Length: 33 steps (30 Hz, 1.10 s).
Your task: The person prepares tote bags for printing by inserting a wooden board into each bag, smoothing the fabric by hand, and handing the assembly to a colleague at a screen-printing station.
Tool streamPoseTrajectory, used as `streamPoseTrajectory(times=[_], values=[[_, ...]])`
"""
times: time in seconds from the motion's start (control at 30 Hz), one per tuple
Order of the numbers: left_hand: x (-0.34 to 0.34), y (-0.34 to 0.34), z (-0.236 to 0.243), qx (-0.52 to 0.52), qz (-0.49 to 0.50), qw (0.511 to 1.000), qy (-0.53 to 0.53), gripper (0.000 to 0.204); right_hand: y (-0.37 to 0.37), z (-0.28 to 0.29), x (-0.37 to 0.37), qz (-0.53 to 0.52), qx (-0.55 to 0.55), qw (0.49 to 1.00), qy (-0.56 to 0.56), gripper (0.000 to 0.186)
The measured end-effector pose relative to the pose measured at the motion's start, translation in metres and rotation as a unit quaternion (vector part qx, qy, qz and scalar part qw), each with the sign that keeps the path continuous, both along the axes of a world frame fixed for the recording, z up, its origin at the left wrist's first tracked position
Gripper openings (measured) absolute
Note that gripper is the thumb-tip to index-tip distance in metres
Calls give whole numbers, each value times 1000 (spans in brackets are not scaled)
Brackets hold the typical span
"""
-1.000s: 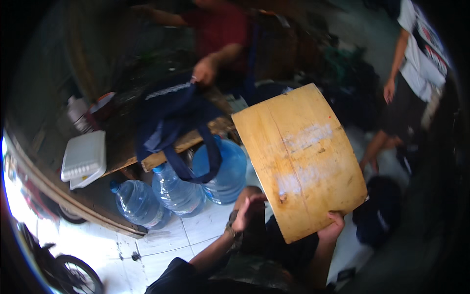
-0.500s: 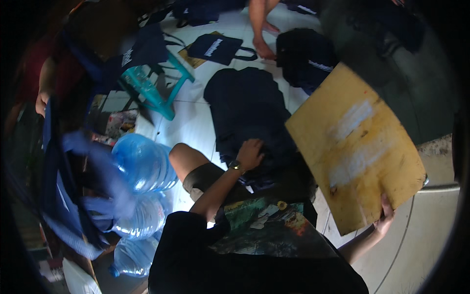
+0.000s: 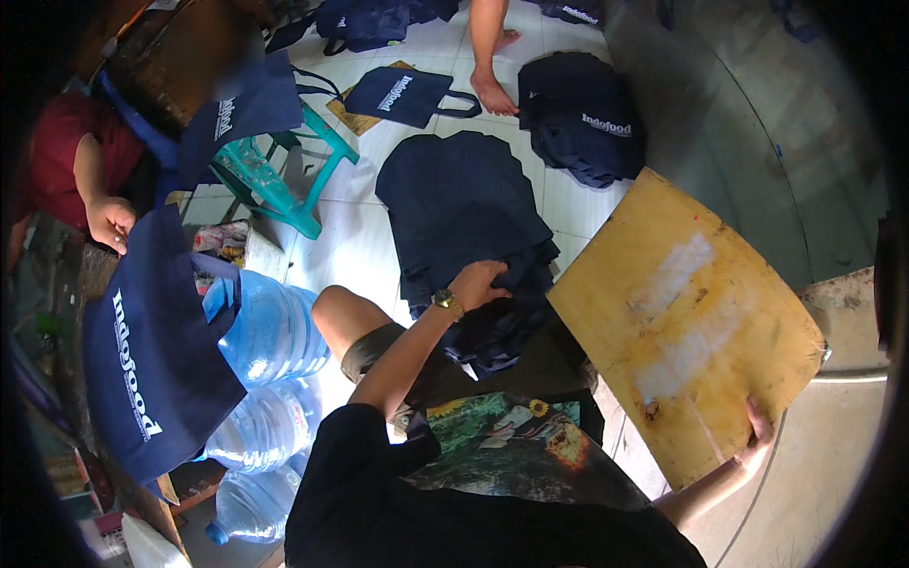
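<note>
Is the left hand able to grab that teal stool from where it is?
Probably not without leaning. The left hand rests on the stack of dark bags by the knee, and the teal stool stands farther off on the floor. Nothing blocks the way; it just looks beyond an easy stretch.

A small workshop: navy tote bags (image 3: 464,204) piled on tiled floor (image 3: 360,256), water jugs (image 3: 270,331) stored.

Black short-sleeved shirt, sunflower-print cloth at the lap, gold wristwatch (image 3: 443,301), bare forearms
</note>
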<state>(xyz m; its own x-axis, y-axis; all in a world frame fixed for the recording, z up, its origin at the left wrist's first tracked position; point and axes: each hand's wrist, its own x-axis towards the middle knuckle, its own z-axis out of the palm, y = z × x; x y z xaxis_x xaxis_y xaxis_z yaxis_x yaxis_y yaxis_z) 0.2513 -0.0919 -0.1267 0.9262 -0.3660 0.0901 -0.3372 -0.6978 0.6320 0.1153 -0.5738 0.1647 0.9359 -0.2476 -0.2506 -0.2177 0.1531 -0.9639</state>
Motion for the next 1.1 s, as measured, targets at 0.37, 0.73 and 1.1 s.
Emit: streamPoseTrajectory(times=[0.37, 0.73, 1.1], values=[[-153, 58, 115, -561, 329, 760, -1, 50, 109, -4, 74, 294, -25, 952, -83, 56], [-307, 151, 208, -353, 804, 283, -386, 48, 191, -114, 172, 289, 83, 954, 14, 52], [-272, 116, 242, -379, 653, 538, -376, 28, 172, -145, 176, 219, 126, 964, 79, 53]])
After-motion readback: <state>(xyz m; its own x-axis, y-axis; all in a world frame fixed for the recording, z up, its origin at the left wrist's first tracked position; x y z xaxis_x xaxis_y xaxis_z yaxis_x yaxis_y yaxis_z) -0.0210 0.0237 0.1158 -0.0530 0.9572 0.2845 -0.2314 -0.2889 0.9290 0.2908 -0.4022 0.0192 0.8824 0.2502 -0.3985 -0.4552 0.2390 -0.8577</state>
